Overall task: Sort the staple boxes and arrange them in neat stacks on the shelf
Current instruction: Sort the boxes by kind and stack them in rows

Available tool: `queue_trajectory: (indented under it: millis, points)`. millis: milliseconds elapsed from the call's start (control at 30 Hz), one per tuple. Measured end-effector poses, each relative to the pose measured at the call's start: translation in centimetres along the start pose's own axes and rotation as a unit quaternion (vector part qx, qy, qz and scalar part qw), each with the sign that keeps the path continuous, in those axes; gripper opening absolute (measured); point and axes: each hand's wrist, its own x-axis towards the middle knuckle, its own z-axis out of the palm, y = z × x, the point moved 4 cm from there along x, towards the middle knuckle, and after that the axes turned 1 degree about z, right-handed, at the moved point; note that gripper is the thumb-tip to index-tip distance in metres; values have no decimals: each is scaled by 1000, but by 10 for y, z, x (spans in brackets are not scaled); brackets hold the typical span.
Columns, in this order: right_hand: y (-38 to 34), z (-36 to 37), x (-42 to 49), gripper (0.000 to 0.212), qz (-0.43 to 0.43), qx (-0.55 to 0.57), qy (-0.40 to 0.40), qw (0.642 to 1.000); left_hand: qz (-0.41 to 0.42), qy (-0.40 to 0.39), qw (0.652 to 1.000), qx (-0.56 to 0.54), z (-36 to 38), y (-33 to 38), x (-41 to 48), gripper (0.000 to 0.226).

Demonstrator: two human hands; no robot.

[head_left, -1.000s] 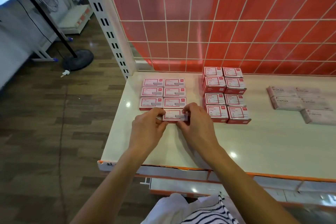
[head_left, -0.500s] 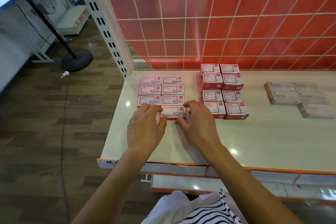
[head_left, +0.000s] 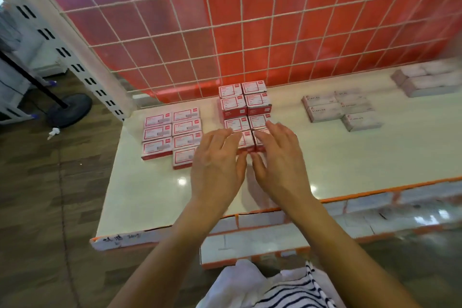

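It was a stationery shop: a display shelf (head_left: 150, 195) with an orange label-strip edge (head_left: 375, 196), a slotted steel upright (head_left: 75, 57), a wire grid back panel (head_left: 250, 32) and rows of staple boxes (head_left: 172, 130).

so the flat boxes (head_left: 172, 132) sit left on the shelf (head_left: 350, 157), taller stacks (head_left: 245, 102) beside them, loose packs (head_left: 337, 110) further right, probably more packs (head_left: 430, 80) behind those

Seven red-and-white boxes (head_left: 172, 130) lie flat in two columns at the shelf's (head_left: 150, 195) left; taller red stacks (head_left: 245, 105) stand just beside them; grey boxes (head_left: 337, 109) lie well apart, rightward.
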Motion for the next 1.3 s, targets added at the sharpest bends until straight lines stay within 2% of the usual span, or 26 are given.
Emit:
queue_trajectory:
  millis: [300,367,533,733,1033,1133,1300]
  points:
    - [120,-82,-28,42,55,-50,47,996,103,-39,993,-30,54,139,9,33]
    - [150,-102,-37,47,67,-54,43,995,119,-37,991,-42,65,176,8,31]
    - [222,-154,-62,38,101,-78,48,991,145,-57,986,-54,93,266,8,35]
    - [297,-208,-82,40,133,-128,40,982,193,-83,976,-61,123,357,8,34]
    - [375,-270,-98,40,189,-156,63,967,261,-125,954,-78,156,459,20,31]
    - [409,-284,-99,35,223,-129,69,964,275,-152,945,-87,171,489,30,33]
    - [464,-309,-90,29,244,-124,80,958,305,-140,936,-112,202,542,53,42]
